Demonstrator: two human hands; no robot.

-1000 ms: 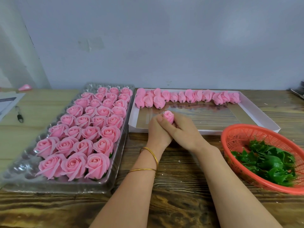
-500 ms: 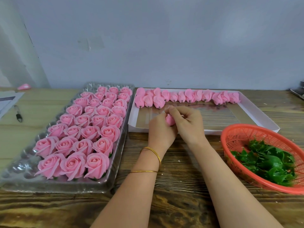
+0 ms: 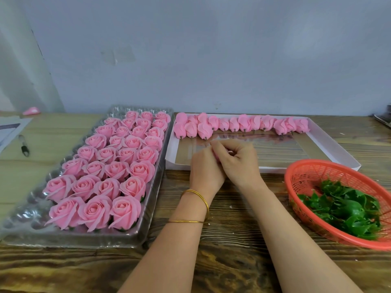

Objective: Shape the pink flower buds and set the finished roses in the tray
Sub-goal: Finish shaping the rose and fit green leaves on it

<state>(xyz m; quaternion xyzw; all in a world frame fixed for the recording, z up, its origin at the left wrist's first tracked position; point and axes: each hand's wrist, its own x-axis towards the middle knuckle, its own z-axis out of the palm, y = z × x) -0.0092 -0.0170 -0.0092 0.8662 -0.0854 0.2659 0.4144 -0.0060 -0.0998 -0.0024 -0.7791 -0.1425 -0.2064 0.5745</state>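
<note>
Both hands meet above the near edge of the white box (image 3: 330, 142). My left hand (image 3: 204, 170) and my right hand (image 3: 239, 160) are curled around one pink bud (image 3: 227, 152), of which only a sliver shows between the fingers. A row of unshaped pink buds (image 3: 241, 123) lies along the far side of the box. To the left, the clear plastic tray (image 3: 31, 210) holds several rows of finished pink roses (image 3: 118, 163); its near-left cells are bare.
An orange basket (image 3: 306, 172) of green leaf pieces (image 3: 342, 206) sits at the right, close to my right forearm. A pen (image 3: 24, 145) and papers (image 3: 8, 127) lie at the far left. The wooden table (image 3: 230, 250) spans the foreground.
The bud stood visible above the fingers a second ago; now both hands have closed over it, with the right fingers moved over its top, and it is almost hidden.
</note>
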